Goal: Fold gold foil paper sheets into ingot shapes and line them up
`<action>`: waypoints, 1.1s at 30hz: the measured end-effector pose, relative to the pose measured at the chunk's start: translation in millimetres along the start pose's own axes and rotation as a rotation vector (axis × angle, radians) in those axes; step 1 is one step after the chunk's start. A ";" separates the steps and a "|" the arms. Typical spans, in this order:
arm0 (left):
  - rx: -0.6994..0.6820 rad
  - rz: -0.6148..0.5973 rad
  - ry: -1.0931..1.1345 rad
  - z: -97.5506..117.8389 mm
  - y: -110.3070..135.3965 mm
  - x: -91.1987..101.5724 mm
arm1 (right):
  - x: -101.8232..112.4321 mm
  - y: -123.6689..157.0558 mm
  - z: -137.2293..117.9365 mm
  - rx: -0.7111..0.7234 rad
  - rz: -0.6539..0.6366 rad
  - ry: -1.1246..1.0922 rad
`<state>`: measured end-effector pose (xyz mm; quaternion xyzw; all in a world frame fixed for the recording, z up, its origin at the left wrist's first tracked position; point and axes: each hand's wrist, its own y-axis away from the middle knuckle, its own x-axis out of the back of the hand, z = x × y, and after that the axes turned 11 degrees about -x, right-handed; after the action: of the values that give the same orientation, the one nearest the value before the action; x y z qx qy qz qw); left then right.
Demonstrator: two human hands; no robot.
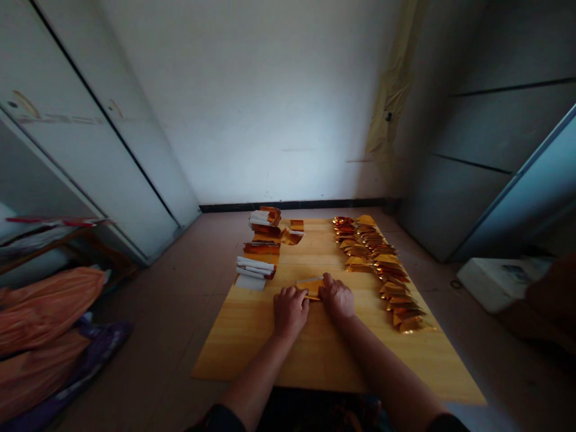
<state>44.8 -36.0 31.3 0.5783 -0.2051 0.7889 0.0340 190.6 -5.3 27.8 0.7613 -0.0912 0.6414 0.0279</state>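
Note:
A partly folded sheet of gold foil paper point(312, 289) lies on the wooden board point(252, 354), close to its middle. My left hand point(290, 311) grips the paper's left end, fingers curled over it. At the opposite end, my right hand point(337, 297) has its fingers pressed down on the foil, closed around that edge. A pale strip shows along the paper's far edge. Parts of the foil are hidden under my fingers.
Stacks of white-backed foil sheets point(254, 269) lie along the board's left side, with a loose curled sheet point(292, 237) beside them. Rows of folded gold foil pieces point(389, 264) line the right. A wall point(279, 120) stands beyond; orange cloth point(49, 306) is at left.

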 end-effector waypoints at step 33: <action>0.063 -0.052 -0.156 8.0 -0.9 2.1 | 20.3 -23.6 -10.3 -0.078 -0.213 0.071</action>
<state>51.5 -38.5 35.5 0.6439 -0.1670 0.7464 0.0204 187.9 17.4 51.2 0.7417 -0.0335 0.6574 0.1288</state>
